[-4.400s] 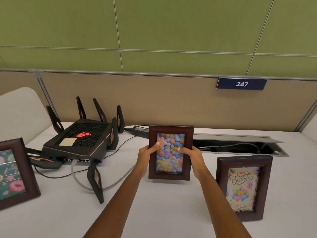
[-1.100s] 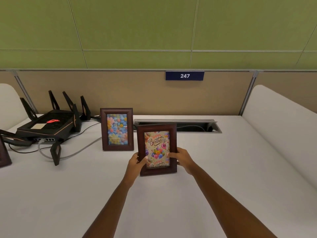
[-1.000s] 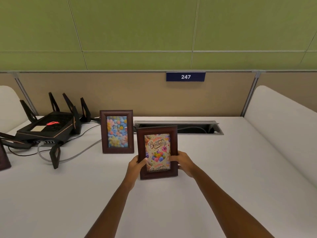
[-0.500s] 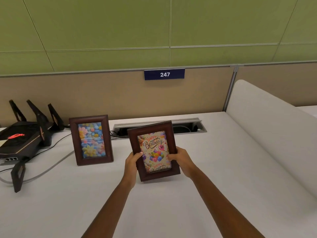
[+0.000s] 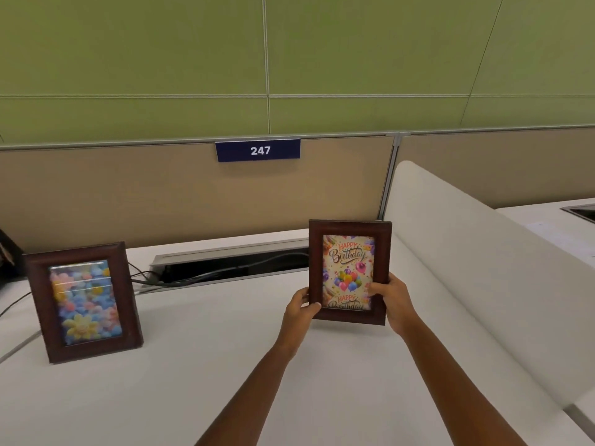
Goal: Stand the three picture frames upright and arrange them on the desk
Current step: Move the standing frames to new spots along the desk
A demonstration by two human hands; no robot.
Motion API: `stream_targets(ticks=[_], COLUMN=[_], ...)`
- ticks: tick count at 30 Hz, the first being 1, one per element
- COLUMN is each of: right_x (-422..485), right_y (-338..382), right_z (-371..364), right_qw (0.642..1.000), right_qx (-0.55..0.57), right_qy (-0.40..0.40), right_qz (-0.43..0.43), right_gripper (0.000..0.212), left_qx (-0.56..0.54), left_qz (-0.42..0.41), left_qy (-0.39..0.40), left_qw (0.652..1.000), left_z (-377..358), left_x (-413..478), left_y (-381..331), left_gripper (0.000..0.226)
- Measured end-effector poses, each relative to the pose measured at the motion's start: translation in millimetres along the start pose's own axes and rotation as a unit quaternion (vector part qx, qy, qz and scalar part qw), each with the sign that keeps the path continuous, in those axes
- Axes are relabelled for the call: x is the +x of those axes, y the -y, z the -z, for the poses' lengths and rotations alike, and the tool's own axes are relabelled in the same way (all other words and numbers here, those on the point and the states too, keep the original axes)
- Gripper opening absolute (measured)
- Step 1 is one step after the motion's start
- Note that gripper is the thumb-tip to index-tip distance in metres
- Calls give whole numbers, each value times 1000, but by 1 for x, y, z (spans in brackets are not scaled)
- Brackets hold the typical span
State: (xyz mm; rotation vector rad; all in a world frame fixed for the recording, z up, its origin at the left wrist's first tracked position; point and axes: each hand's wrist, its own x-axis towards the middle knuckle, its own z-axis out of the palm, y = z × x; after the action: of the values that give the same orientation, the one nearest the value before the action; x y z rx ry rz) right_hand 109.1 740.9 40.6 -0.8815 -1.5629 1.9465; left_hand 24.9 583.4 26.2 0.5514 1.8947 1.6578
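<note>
A dark wooden frame with a "Happy Birthday" balloon picture (image 5: 349,272) is held upright at the right of the white desk (image 5: 199,365), close to the side divider. My left hand (image 5: 299,309) grips its lower left corner and my right hand (image 5: 394,304) grips its lower right edge. Whether its base touches the desk I cannot tell. A second dark frame with a colourful flower picture (image 5: 85,302) stands upright by itself on the desk at the left. The third frame is out of view.
An open cable tray (image 5: 225,263) with black cords runs along the back of the desk. A beige partition with a blue "247" sign (image 5: 257,150) stands behind it. A white padded divider (image 5: 483,268) borders the desk on the right. A grey cable (image 5: 19,347) trails off left.
Both hands have carried the birthday frame to the right and farther back, near the divider. The view has swung right, so the router and the leftmost frame have left the picture.
</note>
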Motion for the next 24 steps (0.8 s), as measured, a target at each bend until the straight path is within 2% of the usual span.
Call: stream_targets(ticks=[11,24], right_x=[66,76], right_y=[5,-7], right_z=[35,43], right_qw=[997,998], right_qx=[-71,-28], right_qy=[-22,-53], right_qz=[1,-13], right_gripper=[29,37], left_qx=[-9,42], left_qz=[12,-10], left_qy=[7,7], left_qw=[1000,999], left_z=[-47,-52], left_x=[55,64], left_y=[6,5], left_gripper=[36,37])
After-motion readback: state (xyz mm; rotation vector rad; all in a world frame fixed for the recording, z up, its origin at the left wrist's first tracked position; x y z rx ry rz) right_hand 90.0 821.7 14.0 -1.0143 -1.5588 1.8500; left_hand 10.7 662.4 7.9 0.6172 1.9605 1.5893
